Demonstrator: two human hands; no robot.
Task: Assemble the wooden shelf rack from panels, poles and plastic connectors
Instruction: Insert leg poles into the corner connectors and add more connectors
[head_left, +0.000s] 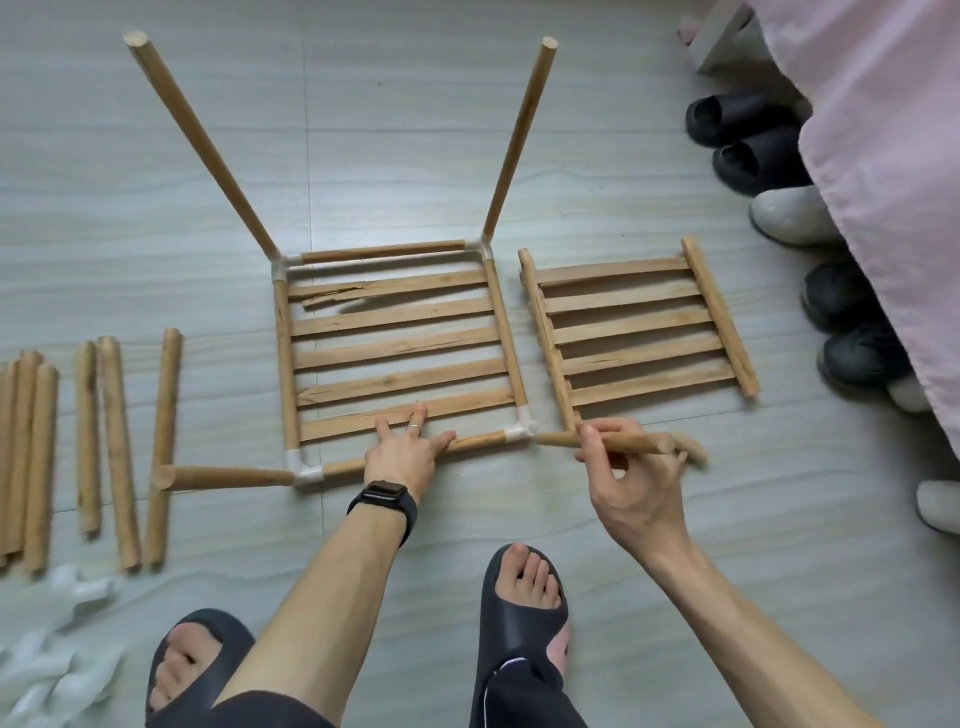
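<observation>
at the connector (522, 429), right hand (631, 480) grips a pole (602, 441).

pale grey wood-grain floor (519, 156), pink bedcover (883, 156) hanging at right

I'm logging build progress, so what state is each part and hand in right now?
Framed panel: flat on floor, connectors at all four corners, top slat cracked.
Far poles: two, standing in the far connectors.
Left pole: plugged into near-left connector.
Right pole: held, tip at near-right connector.
Second panel: loose, no connectors.
Spare poles: loose on floor.
Left hand: pressing on frame.
Right hand: gripping right pole.
</observation>
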